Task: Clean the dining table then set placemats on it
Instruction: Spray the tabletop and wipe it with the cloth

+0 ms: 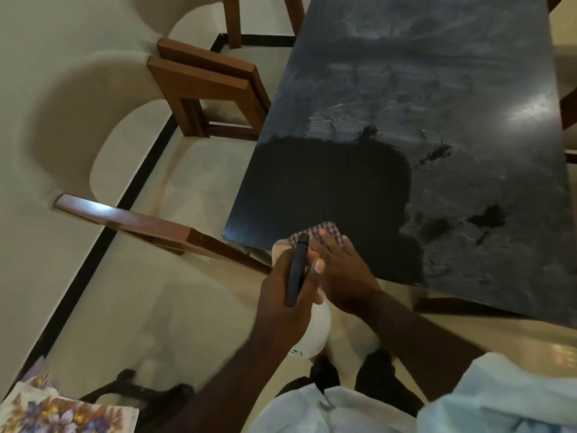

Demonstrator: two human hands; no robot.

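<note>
While left hand (288,300) grips spray bottle (314,334), right hand (342,276) presses cloth (323,230)

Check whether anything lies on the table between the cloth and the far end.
Nothing visible stands in the way. The right hand presses the cloth at the table's near corner; ahead lie only streaks and dark splotches. The left hand holds the spray bottle off the table.

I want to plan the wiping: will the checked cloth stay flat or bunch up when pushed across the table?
Probably floppy: the checked cloth lies limp under the right hand, so it may bunch. It likely slides easily, since the table looks glossy and wet-streaked. The flat hand pressing it should keep it spread.
</note>
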